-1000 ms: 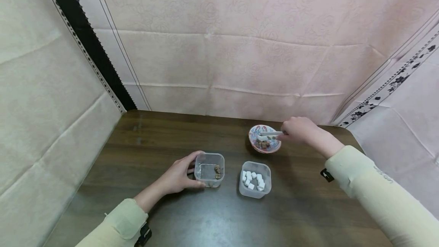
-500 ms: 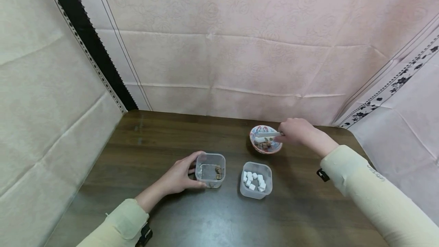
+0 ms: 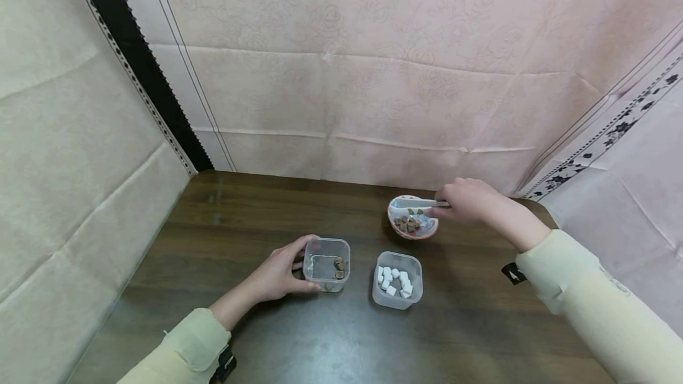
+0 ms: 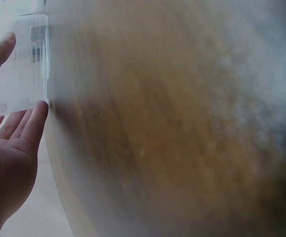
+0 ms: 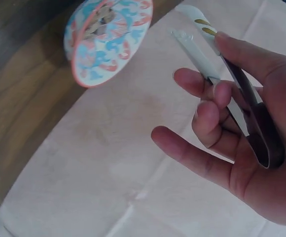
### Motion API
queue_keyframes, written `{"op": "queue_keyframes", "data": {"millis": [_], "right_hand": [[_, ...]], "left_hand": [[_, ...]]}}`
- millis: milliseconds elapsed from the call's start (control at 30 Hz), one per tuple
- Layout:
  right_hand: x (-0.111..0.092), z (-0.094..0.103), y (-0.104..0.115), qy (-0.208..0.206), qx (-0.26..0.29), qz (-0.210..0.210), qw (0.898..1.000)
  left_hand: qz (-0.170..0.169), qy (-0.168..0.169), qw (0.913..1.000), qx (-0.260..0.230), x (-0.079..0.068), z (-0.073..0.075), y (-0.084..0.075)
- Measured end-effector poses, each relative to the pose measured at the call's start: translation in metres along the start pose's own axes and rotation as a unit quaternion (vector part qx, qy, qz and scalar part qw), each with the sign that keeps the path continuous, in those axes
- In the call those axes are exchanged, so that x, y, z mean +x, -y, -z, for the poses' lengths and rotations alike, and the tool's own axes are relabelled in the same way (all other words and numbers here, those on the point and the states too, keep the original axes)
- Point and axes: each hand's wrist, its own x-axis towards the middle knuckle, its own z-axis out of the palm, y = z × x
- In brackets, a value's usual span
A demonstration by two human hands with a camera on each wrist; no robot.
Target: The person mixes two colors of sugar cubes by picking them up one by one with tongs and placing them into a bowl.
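Observation:
My left hand (image 3: 283, 271) grips a clear plastic container (image 3: 322, 265), thumb at its near side and fingers at its far side. A few small brown pieces (image 3: 339, 265) lie at the container's right. In the left wrist view, thumb and fingers span the container (image 4: 22, 74). My right hand (image 3: 466, 200) holds a pair of tongs (image 3: 416, 202) with white tips and a dark handle. Their tips are over the patterned bowl (image 3: 431, 229), which has brown pieces (image 3: 408, 225) in it. From the right wrist, the tongs' arms (image 5: 195, 54) stand apart with nothing between them.
A second plastic container (image 3: 397, 303) with several white cubes (image 3: 405, 288) stands right of the held one, nearer than the bowl. The wooden table (image 3: 256, 206) ends at a pale cloth (image 3: 341, 105) behind the bowl. Cloths also hang at both sides.
My right hand dipped slightly left, then moved back right and up. The tongs have risen from the bowl's middle toward its far rim. The left hand and both containers have stayed put.

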Motion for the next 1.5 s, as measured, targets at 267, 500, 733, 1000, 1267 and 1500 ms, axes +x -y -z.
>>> {"op": "queue_keyframes", "data": {"millis": [267,500,733,1000,1267,1500], "right_hand": [[-0.005,0.012,0.013,0.0,0.051,0.031,0.998],[-0.003,0.023,0.029,0.019,0.105,0.07,0.992],[0.008,0.021,0.038,0.031,0.131,0.083,0.987],[0.021,0.021,0.044,0.04,0.138,0.096,0.985],[0.03,0.018,0.048,0.051,0.149,0.122,0.98],[0.036,0.016,0.052,0.073,0.165,0.116,0.977]], "left_hand": [[0.0,0.001,1.0,0.007,0.0,0.0,0.0],[0.003,0.0,1.0,0.009,0.0,0.0,-0.001],[-0.001,-0.001,1.0,0.008,-0.001,-0.001,0.0],[-0.004,-0.002,1.0,0.007,0.001,0.0,0.001],[-0.014,-0.004,0.9999,0.001,0.002,0.001,0.002],[-0.018,-0.002,0.9998,-0.01,0.002,0.001,0.003]]}}
